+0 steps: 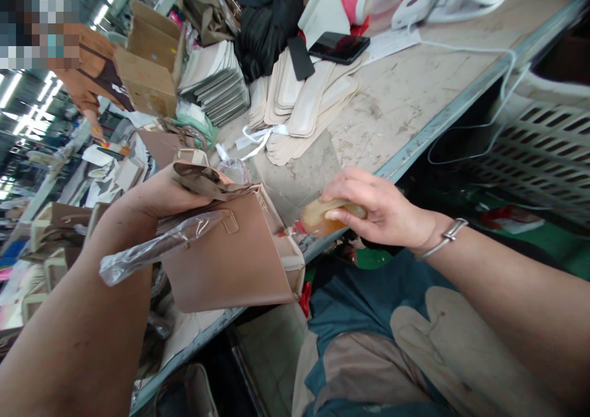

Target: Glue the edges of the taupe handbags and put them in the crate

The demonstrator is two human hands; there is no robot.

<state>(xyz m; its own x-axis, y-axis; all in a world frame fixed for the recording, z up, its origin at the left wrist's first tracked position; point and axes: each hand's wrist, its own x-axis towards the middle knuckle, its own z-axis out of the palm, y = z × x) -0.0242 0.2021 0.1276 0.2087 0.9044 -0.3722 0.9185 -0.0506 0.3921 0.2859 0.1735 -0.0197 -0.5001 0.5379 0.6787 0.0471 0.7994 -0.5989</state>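
Note:
A tan handbag (pixel 230 257) is tilted at the table's front edge, its pale inner side panel facing right. Clear plastic wrapping (pixel 157 254) covers its handle. My left hand (pixel 166 189) grips the bag at its top opening; brown lining cloth (pixel 207 180) and the bag hide most of the fingers. To the right of the bag, my right hand (pixel 375 211) is closed around a yellowish, translucent rubbery block (pixel 318 217). The block is apart from the bag's main panel and close to its side.
Behind lie stacked pale panels (pixel 216 82), strap-shaped pieces (pixel 304 109), a phone (pixel 340 47) and black straps (pixel 267 23). A cardboard box (pixel 150 60) stands at the back left, near a person in orange-brown (pixel 92 54). A white plastic basket (pixel 544 140) is at right; more bags (pixel 59 232) stand left.

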